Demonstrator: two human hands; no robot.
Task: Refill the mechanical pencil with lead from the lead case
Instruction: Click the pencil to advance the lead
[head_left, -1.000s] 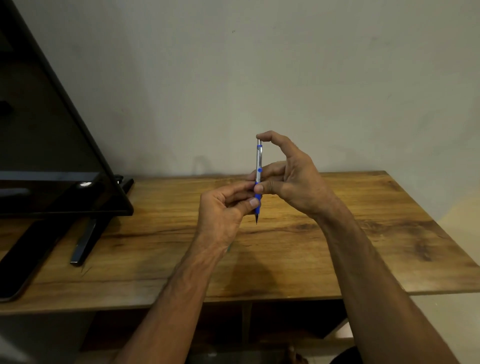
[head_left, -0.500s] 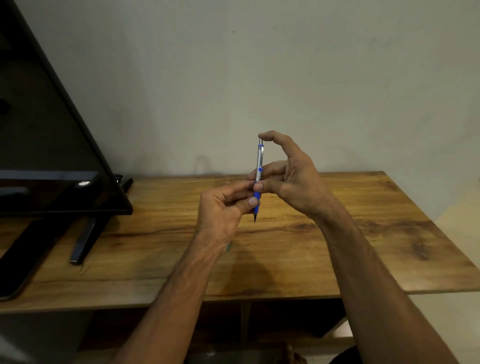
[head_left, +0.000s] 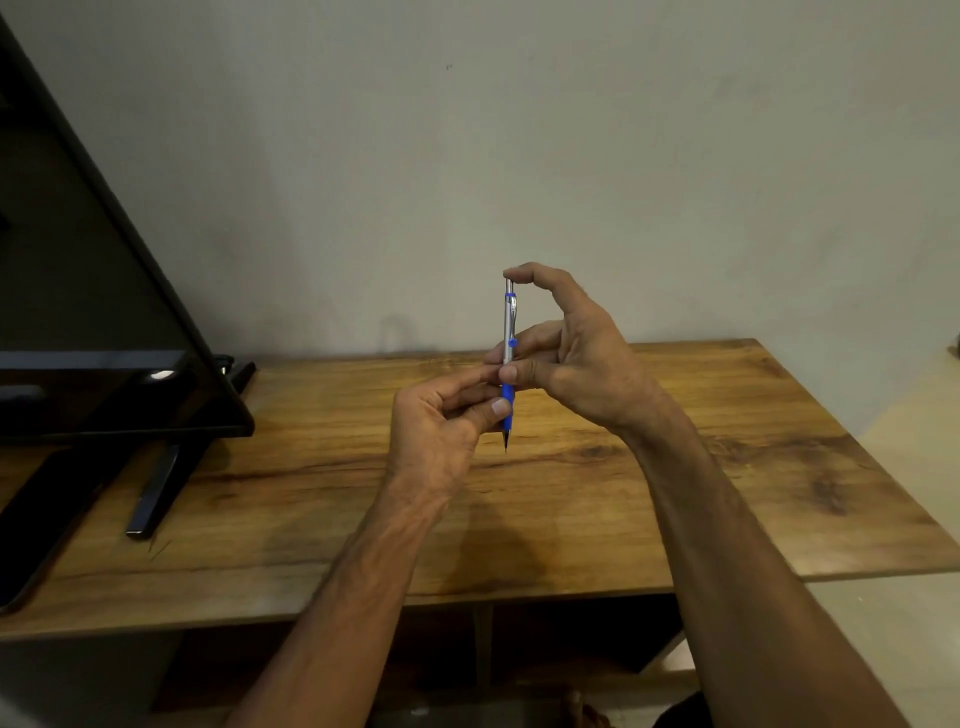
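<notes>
A silver mechanical pencil (head_left: 508, 325) with a blue grip and blue clip stands upright above the wooden table, its dark tip pointing down. My left hand (head_left: 441, 431) pinches the blue grip between thumb and fingers. My right hand (head_left: 571, 364) holds the barrel with thumb and middle fingers, and its index finger curls over and rests on the top button. No lead case is in view.
The wooden table (head_left: 675, 493) runs across the view against a plain wall. A black flat screen (head_left: 93, 312) on slanted feet (head_left: 156, 499) stands at the left. Open shelves lie under the tabletop.
The pencil and both hands have stayed nearly still, with only a slight shift of the pencil.
</notes>
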